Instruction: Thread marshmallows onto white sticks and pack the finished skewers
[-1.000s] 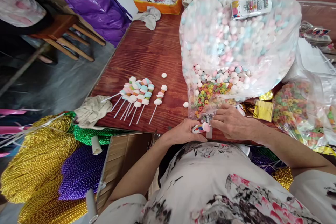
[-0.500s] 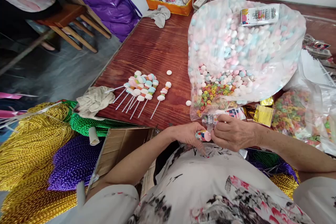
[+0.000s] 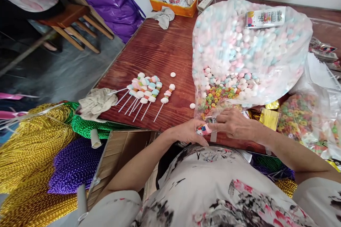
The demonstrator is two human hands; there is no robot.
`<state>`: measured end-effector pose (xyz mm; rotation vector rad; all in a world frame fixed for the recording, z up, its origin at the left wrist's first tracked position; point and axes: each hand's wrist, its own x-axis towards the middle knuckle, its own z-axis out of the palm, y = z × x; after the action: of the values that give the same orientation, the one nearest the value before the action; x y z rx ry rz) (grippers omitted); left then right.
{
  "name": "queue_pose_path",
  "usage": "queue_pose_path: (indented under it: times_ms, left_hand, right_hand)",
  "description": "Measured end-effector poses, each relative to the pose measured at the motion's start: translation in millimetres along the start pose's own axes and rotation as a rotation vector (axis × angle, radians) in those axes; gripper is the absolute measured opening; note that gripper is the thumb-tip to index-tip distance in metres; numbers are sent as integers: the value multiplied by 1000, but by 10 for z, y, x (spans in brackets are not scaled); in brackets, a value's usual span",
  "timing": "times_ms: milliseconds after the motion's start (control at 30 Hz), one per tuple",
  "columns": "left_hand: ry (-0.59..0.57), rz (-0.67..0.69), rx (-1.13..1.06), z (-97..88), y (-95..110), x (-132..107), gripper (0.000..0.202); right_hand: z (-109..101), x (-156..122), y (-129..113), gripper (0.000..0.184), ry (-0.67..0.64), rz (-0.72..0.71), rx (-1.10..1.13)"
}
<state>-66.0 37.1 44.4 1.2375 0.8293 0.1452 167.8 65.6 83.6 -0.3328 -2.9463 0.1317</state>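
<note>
My left hand (image 3: 190, 133) is closed around a small colourful printed packet (image 3: 203, 129), held at the table's front edge close to my body. A bit of pink shows at the packet's right end. There the fingertips of my right hand (image 3: 232, 124) meet it, pinched together; whatever they hold is hidden. Just beyond my hands lies a big clear bag (image 3: 250, 53) of pink, white and blue candies, with fruit-coloured candy rings (image 3: 217, 95) near its mouth. To the left, candy skewers (image 3: 146, 88) on white sticks lie grouped, and a single skewer (image 3: 165, 98) lies beside them.
Loose white candies (image 3: 173, 75) lie on the red-brown table (image 3: 160, 48). Gold ties (image 3: 269, 117) and a bag of candy rings (image 3: 298, 115) are at right. Crumpled cloth (image 3: 98, 103) sits at the left edge, above bead strands (image 3: 29, 149). A person sits on a stool (image 3: 70, 17).
My right hand has shifted slightly up, its fingers now against the packet's end. My left hand has lifted the packet a little. The pink piece shows less than before.
</note>
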Motion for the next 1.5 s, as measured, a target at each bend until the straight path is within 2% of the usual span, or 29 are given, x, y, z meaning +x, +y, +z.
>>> queue_pose_path:
  times_ms: [133, 300, 367, 433, 567, 633, 700, 767, 800, 867, 967, 1033, 1100, 1200, 1367, 1433, 1500]
  left_hand:
    - [-114, -53, -91, 34, 8, -29, 48]
    - [-281, -66, -188, 107, 43, 21, 45]
    - [-292, -59, -172, 122, 62, 56, 44]
    - [-185, -13, -119, 127, 82, 90, 41]
    - [204, 148, 74, 127, 145, 96, 36]
    - [306, 176, 163, 115, 202, 53, 45]
    - [332, 184, 238, 74, 268, -5, 65]
    - [284, 201, 278, -1, 320, -54, 80]
    - [232, 208, 276, -45, 335, -68, 80]
    - [90, 204, 233, -124, 332, -70, 65]
    - [-99, 109, 115, -162, 268, -24, 42]
    - [-116, 70, 85, -130, 216, 16, 41]
    - [-22, 119, 139, -76, 179, 48, 39]
    - [259, 218, 353, -6, 146, 72, 35]
    - [763, 240, 989, 20, 51, 99, 17]
    - [896, 266, 1202, 9, 3, 110, 11]
    - [965, 307, 1340, -3, -32, 115, 11]
  right_hand:
    - [17, -46, -4, 24, -5, -33, -15]
    - [60, -35, -72, 23, 59, -100, 59]
    - [84, -26, -86, 21, 103, -98, 109]
    - [88, -32, -72, 19, 155, -33, 139]
    - [25, -102, 17, 19, 206, 172, 86]
    - [-15, -144, 46, 19, 199, 181, 24]
    - [-48, -177, 41, 20, 221, 138, -59]
    - [-75, -199, 13, 19, 295, 89, -156]
    - [-87, -206, -4, 17, 338, 66, -201]
    - [-102, -215, -27, 15, 401, 14, -263]
    - [-98, -216, -26, 12, 410, -67, -290]
    - [-70, -210, -15, 10, 405, -74, -300]
    - [-28, -203, -10, 8, 389, -29, -321]
    - [39, -186, -28, 10, 295, 84, -339]
    - [94, -124, -67, 15, 146, 248, -263]
    - [86, -100, -69, 14, 70, 288, -203]
    - [62, -83, -65, 13, -14, 319, -121]
